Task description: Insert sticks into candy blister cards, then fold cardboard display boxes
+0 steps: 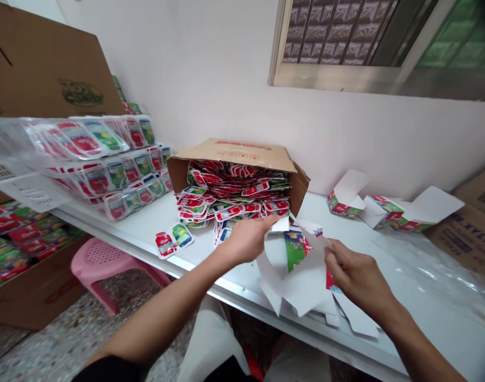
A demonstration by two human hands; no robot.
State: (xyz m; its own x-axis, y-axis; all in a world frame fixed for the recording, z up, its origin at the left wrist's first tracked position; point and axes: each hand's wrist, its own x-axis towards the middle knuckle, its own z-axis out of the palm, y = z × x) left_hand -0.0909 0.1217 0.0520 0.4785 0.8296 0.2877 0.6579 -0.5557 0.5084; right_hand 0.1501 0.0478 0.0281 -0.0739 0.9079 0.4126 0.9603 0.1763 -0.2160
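A partly folded small printed carton [306,276] with white inner sides is between my two hands, above the front of the white table. My left hand [248,241] is closed at its left end, with the index finger stretched along a white flap. My right hand [356,273] pinches its right edge between thumb and fingers. Under it lie several flat carton blanks [356,315], partly hidden. Just behind my left hand, a tipped cardboard box [242,148] spills many red and green candy sachets [232,212]. Two loose sachets [173,241] lie to its left.
Several open small cartons [346,204] stand at the back right, near clear plastic film [445,270] and brown cardboard boxes [477,223]. On the left are stacked bagged sachets [107,175], a large brown box [47,63] and a pink stool [103,260] below the table edge.
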